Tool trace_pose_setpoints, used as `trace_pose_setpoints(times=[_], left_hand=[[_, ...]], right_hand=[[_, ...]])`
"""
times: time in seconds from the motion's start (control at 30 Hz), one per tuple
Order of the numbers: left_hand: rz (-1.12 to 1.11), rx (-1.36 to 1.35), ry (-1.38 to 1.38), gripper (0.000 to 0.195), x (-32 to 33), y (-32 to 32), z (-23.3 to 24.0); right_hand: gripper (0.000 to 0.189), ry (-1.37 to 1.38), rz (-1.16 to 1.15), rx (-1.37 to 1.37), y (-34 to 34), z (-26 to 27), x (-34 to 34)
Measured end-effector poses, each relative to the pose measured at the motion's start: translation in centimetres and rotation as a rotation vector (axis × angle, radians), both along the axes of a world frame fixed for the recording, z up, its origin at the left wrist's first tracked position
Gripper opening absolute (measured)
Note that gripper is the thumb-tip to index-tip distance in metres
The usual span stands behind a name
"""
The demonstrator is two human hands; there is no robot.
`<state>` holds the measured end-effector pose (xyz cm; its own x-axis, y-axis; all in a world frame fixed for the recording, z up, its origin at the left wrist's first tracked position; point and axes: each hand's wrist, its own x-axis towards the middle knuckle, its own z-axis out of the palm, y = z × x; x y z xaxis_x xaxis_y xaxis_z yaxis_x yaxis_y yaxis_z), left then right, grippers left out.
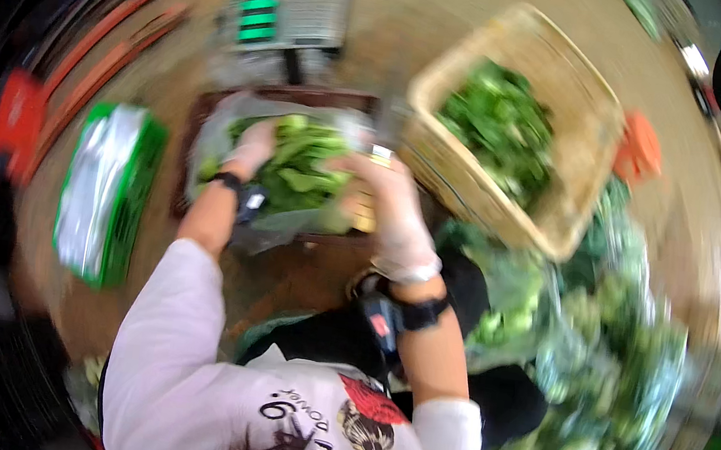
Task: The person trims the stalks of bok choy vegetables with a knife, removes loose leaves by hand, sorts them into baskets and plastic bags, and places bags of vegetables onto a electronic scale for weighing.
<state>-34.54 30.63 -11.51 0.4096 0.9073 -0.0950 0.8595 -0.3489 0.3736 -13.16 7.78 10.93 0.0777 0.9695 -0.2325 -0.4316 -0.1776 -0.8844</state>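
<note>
A clear plastic bag (219, 128) with leafy green vegetables (304, 163) in it lies in a dark red crate (185, 185) in front of me. My left hand (253, 148), in a pale thin glove, reaches into the bag and touches the greens on their left side. On the right side of the greens is my right hand (397, 209), also gloved, its fingers pointing towards the bag. Small yellow patches show beside it, too blurred to name. Motion blur hides how the fingers of both hands close.
A digital scale display (285, 17) with green panels stands behind the crate. To the right, a yellowish plastic crate (568, 150) holds more greens (503, 124). Bagged vegetables (588, 364) pile up at my right. A green-edged packet (109, 192) lies left, near a red-orange metal frame (102, 58).
</note>
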Motion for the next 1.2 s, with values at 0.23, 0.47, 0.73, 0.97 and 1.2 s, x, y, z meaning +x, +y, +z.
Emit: trace_pose_setpoints(times=[0.23, 0.47, 0.73, 0.97, 1.2], left_hand=[[-0.240, 0.122, 0.009, 0.028, -3.1, 0.5, -0.1], [-1.408, -0.962, -0.844, 0.024, 7.8, -18.8, 25.9], [-1.006, -1.163, -0.373, 0.025, 39.5, -38.3, 15.1], [-0.758, -0.226, -0.108, 0.038, 50.7, -43.0, -7.8], [-0.848, -0.170, 0.134, 0.045, 53.3, -41.5, -8.1]], right_hand=[[0.035, -0.200, -0.298, -0.004, -5.5, 1.6, 6.3], [0.022, -0.678, -0.697, -0.390, -20.8, 2.8, 20.0], [0.018, -0.519, -1.152, -0.146, -29.0, -2.1, 26.3], [0.021, -0.974, -1.138, -0.216, -30.9, -2.2, 25.5], [0.022, -1.127, -0.994, -0.308, -31.9, -1.2, 25.0]])
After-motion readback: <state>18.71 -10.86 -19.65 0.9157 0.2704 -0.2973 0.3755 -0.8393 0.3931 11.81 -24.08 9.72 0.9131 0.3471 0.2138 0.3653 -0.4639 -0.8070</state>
